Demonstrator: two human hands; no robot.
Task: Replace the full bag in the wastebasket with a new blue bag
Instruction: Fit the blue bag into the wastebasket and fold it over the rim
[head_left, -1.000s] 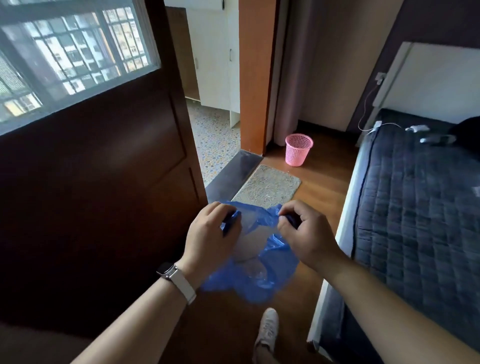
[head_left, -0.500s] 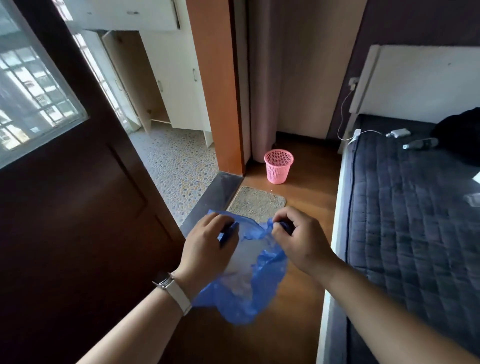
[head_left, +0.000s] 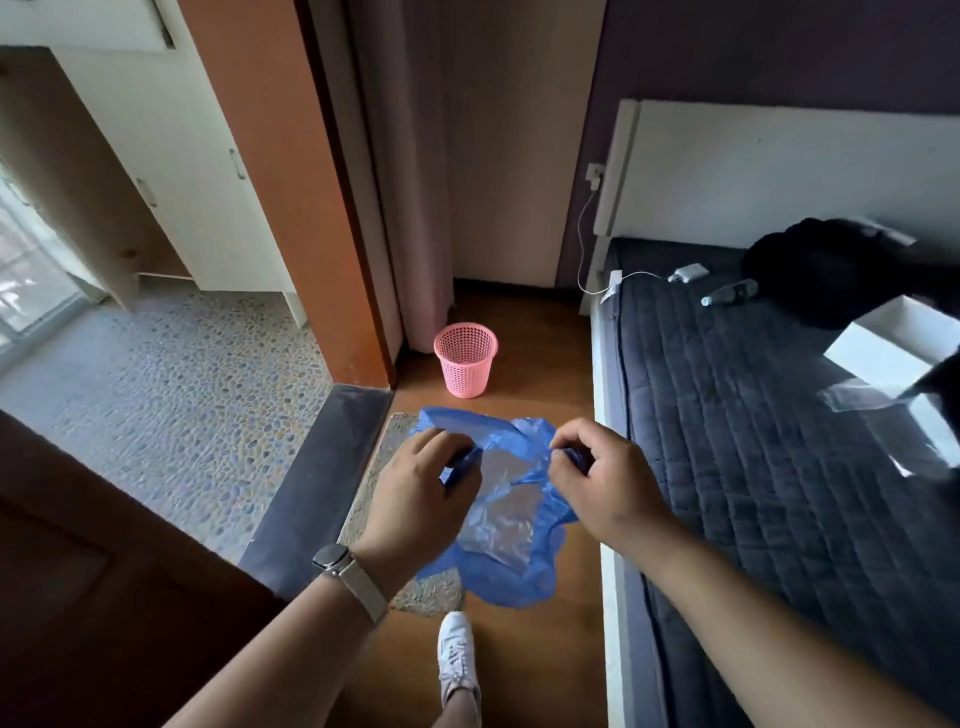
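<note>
A white shoe (head_left: 457, 657) stands on the wooden floor (head_left: 540, 670). Above it, the left hand (head_left: 415, 506) and right hand (head_left: 605, 486) pinch the rim of a thin, crinkled, translucent blue bag (head_left: 506, 525), fingers clenched, its mouth partly spread. Further off, the pink mesh wastebasket (head_left: 466, 359) stands unlined beside the curtain (head_left: 410, 171).

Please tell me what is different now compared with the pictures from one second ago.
The person has walked forward: the pink wastebasket is nearer and the dark door has slid out of view to the left. Both hands, left hand and right hand, still pinch the blue bag open at its rim.
</note>
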